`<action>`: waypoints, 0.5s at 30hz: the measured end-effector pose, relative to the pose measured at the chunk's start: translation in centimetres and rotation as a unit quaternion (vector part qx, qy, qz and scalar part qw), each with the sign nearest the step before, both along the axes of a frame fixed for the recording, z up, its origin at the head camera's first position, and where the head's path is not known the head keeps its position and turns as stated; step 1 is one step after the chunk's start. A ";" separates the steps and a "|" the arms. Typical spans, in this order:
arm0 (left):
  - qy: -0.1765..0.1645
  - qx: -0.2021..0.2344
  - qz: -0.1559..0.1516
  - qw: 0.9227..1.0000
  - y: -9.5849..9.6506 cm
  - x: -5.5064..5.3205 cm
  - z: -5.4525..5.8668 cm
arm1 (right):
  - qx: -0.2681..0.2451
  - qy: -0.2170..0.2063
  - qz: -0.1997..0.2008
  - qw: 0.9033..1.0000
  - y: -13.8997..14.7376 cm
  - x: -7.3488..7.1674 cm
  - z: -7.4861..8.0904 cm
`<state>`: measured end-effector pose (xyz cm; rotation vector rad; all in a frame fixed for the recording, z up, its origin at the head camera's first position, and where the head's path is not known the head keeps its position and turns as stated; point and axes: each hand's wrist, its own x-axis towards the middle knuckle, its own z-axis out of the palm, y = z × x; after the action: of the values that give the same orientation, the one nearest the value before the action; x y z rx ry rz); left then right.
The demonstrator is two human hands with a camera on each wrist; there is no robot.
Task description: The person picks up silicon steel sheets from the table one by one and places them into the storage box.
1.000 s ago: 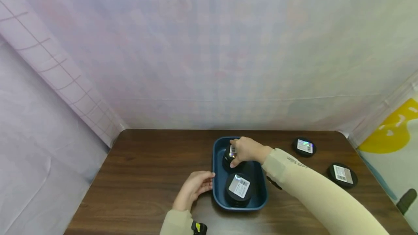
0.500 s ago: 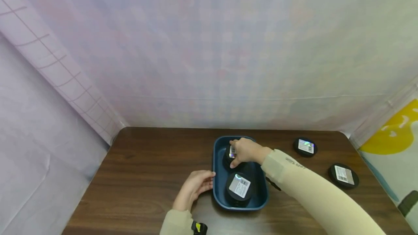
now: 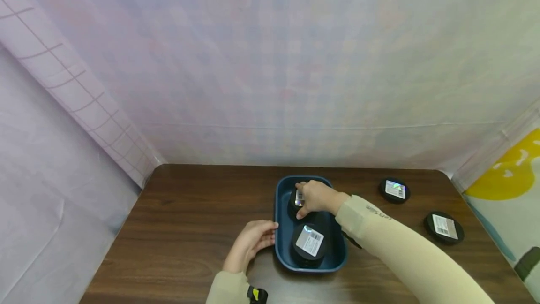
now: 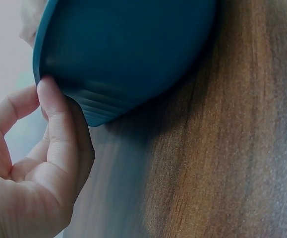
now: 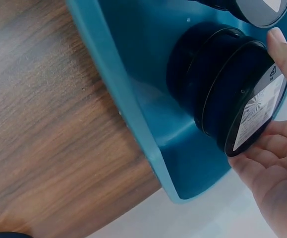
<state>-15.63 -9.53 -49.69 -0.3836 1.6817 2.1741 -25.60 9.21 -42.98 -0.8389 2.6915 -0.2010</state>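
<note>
My left hand (image 3: 254, 241) is at the left side of the blue tray (image 3: 279, 252). In the left wrist view, its thumb and fingers pinch the tray's rim (image 4: 37, 59). Inside the tray's far end, my right hand (image 3: 318, 197) grips the top of a stack of flat black round containers. The right wrist view shows thumb and fingers on opposite edges of the top black round container (image 5: 259, 111), which has a white label. A second stack of labelled black round containers (image 3: 309, 244) stands in the tray's near end.
Two more black round containers with white labels lie on the brown wooden table (image 3: 198, 229): one at the back right (image 3: 394, 190), another nearer the right edge (image 3: 444, 227). A pale cloth backdrop (image 3: 270, 83) hangs behind the table.
Both hands keep their places at the tray and the stack. The right hand and sleeve have shifted only very slightly, and the head view has tilted a little.
</note>
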 end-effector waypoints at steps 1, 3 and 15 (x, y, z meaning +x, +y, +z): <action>0.000 0.001 0.000 1.000 0.0 0.0 0.0 | 0.001 0.000 -0.001 1.000 0.0 0.0 0.0; 0.000 0.001 -0.002 1.000 -0.1 0.0 0.0 | 0.002 0.000 -0.003 1.000 -0.1 0.0 -0.1; -0.002 0.005 -0.003 1.000 0.2 0.0 -0.1 | -0.002 -0.002 -0.010 1.000 0.2 0.5 -0.3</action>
<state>-15.60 -9.34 -49.84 -0.3802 1.6671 2.1748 -25.09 9.37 -43.32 -0.8106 2.6973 -0.2117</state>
